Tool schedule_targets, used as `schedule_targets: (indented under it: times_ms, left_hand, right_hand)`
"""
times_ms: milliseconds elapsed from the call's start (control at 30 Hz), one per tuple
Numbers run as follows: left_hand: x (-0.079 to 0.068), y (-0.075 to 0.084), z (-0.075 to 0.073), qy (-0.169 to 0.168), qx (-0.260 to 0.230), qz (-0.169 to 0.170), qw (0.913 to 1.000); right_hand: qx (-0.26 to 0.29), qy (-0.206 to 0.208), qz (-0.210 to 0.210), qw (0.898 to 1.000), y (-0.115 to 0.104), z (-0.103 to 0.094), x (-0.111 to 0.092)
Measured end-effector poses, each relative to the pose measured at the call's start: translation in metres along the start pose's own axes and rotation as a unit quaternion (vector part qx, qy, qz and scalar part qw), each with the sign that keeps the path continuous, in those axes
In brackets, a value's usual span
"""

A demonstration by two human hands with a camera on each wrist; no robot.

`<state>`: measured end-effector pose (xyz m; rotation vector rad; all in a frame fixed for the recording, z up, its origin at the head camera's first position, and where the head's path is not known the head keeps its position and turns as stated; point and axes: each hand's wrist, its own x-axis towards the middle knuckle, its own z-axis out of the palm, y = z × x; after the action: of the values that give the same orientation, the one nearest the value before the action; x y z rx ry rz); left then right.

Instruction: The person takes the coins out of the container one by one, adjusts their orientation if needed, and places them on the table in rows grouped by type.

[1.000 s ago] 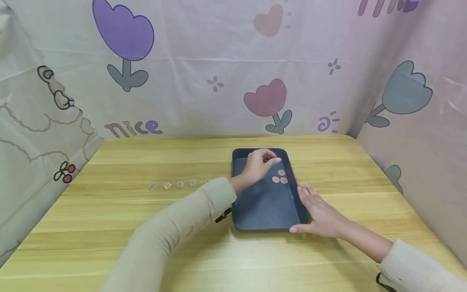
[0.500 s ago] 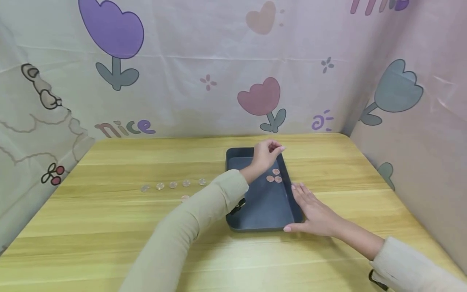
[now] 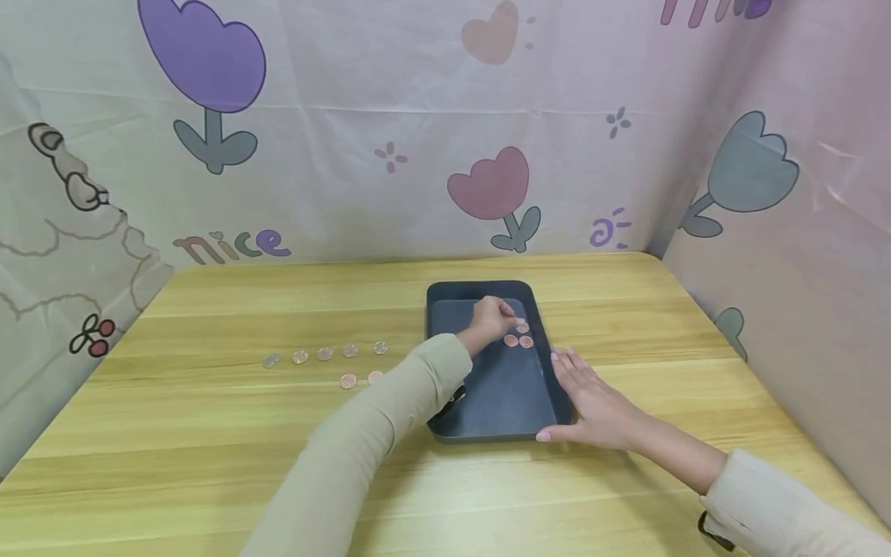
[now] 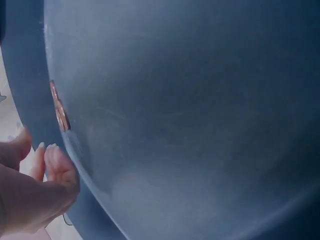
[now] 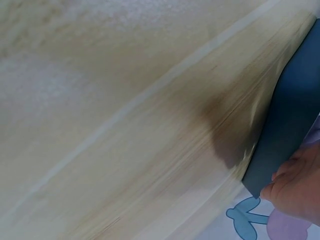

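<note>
In the head view my left hand (image 3: 493, 319) is over the dark blue-grey tray (image 3: 487, 402), its fingertips right at a copper coin (image 3: 523, 329) near the right wall. Two more copper coins (image 3: 518, 341) lie just below it. The left wrist view shows the loosely bent left fingers (image 4: 62, 167) and the thumb apart, with nothing visible between them; copper coins (image 4: 60, 112) lie along the tray wall. My right hand (image 3: 602, 410) rests with extended fingers along the tray's outer right side, thumb at the near corner. Its fingers (image 5: 290, 180) touch the rim in the right wrist view.
Left of the tray, several silver coins (image 3: 325, 353) form a row on the wooden table (image 3: 209, 449). Below that row lie copper coins (image 3: 348, 381), one partly behind the left sleeve (image 3: 390, 418). A patterned curtain (image 3: 334, 178) hangs behind the table.
My left hand moved out toward the tray's far right rim, then back and down to the copper coins inside. The right hand has stayed against the tray. The head view has shifted slightly.
</note>
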<state>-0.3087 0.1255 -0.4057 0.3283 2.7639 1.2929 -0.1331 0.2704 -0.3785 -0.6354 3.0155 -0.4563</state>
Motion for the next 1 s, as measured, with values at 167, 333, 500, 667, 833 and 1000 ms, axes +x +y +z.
schedule_targets:
  times_ms: [167,333,500,667,833,1000]
  left_hand:
    - [0.049,-0.051,0.039,-0.064,0.041,-0.011,0.9971]
    - [0.051,-0.050,0.033,-0.093,0.105,0.007,0.9901]
    - [0.015,-0.011,0.000,-0.117,0.159,-0.004,0.9803]
    - [-0.021,0.018,-0.022,-0.097,0.165,-0.021,0.9813]
    - [-0.029,0.022,-0.024,-0.069,0.149,-0.034,0.9857]
    - [-0.023,0.024,-0.024,-0.054,0.124,-0.064,0.9887]
  right_hand:
    - [0.000,-0.002,0.001,1.000,-0.001,0.000,0.001]
    - [-0.002,-0.003,0.002,1.000,-0.001,0.000,0.000]
    - [-0.003,-0.003,0.003,1.000,-0.001,-0.001,0.000]
    - [0.001,-0.003,0.005,1.000,-0.002,-0.002,0.000]
    - [0.001,0.000,0.003,1.000,-0.002,-0.002,0.000]
    - [-0.001,0.004,-0.001,1.000,-0.002,-0.001,-0.001]
